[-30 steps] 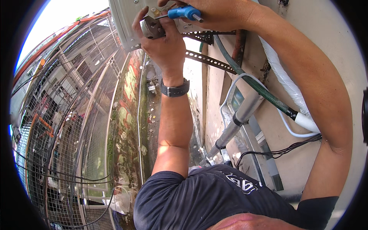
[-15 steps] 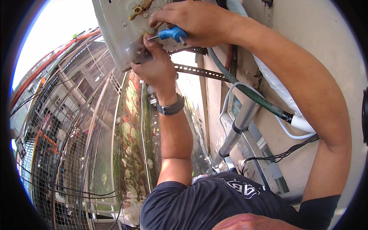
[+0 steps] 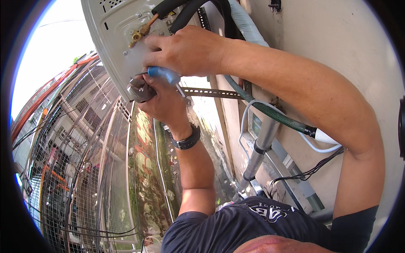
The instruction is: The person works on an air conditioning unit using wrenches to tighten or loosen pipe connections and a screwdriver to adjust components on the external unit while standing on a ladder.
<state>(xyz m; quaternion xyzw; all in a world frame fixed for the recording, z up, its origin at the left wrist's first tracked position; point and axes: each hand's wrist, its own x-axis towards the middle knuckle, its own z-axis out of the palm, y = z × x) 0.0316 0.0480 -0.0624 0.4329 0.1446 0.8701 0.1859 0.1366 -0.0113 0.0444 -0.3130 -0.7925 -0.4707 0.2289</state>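
Observation:
My left hand [image 3: 162,103] is closed around a grey adjustable wrench [image 3: 140,92], with a blue-handled metal tool [image 3: 162,74] also at its thumb and fingers, below my right hand. My right hand [image 3: 190,52] is curled against a pale metal unit [image 3: 112,38], just below a brass valve [image 3: 137,36]; whether its fingertips grip anything is hidden. A white haze [image 3: 134,59] blurs the panel beside these fingertips. A copper pipe [image 3: 152,20] runs from the valve into black insulation [image 3: 166,6].
A perforated bracket [image 3: 211,93], green hose [image 3: 274,112], white wrapped line [image 3: 247,23] and metal pole [image 3: 265,137] are by the wall [image 3: 333,38]. A narrow alley lies below. Mesh fencing [image 3: 80,164] and tangled cables fill the left.
The view has shifted, showing more of the unit's panel, valve and pipes. Both hands appear lower and further left in the picture, still with the tools. A white haze now blurs the panel.

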